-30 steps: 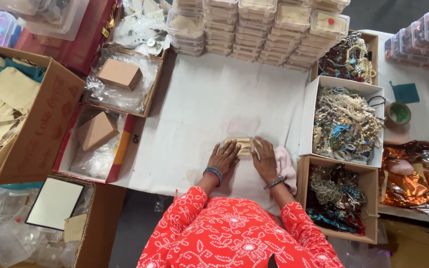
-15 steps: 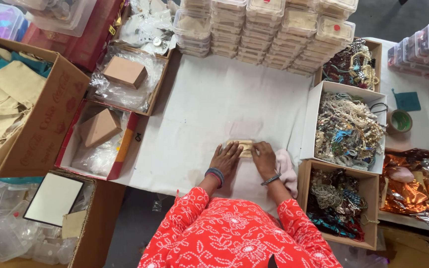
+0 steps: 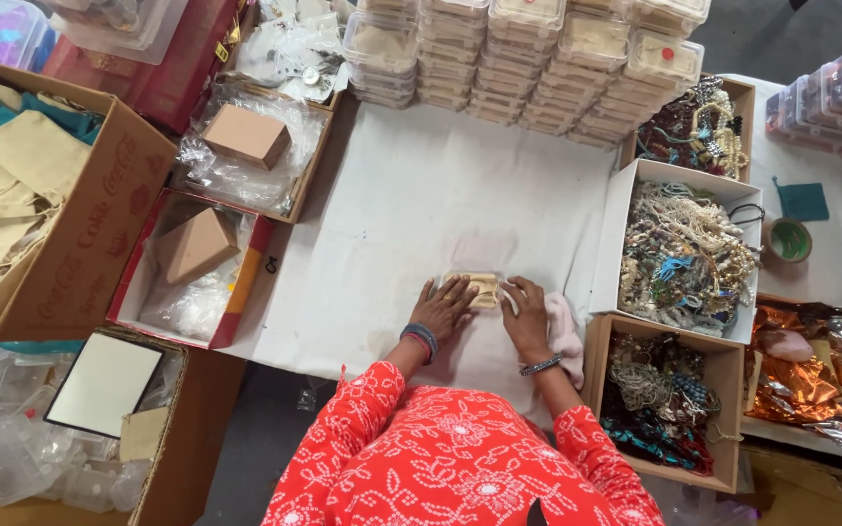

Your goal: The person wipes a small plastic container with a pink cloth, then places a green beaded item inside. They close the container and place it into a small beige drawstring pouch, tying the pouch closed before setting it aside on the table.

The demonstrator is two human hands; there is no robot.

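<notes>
Both hands flat, open: left hand [image 3: 443,308] and right hand [image 3: 525,315] press small beige box [image 3: 481,286] mid-frame on white cloth [image 3: 421,209]; closing looks nearly done.

Counts: 2 hands, left hand [image 3: 443,304] and right hand [image 3: 525,312], on 1 small beige box [image 3: 482,285]. 3 open boxes of beaded jewellery [image 3: 684,251] at right. 2 brown cardboard boxes [image 3: 243,135] on plastic. 1 tape roll [image 3: 789,240]. 1 mirror [image 3: 103,383].

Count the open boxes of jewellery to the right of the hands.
3. One at the top beside the stacked clear containers, a white one in the middle, a brown one nearest the person. More may lie out of frame.
</notes>
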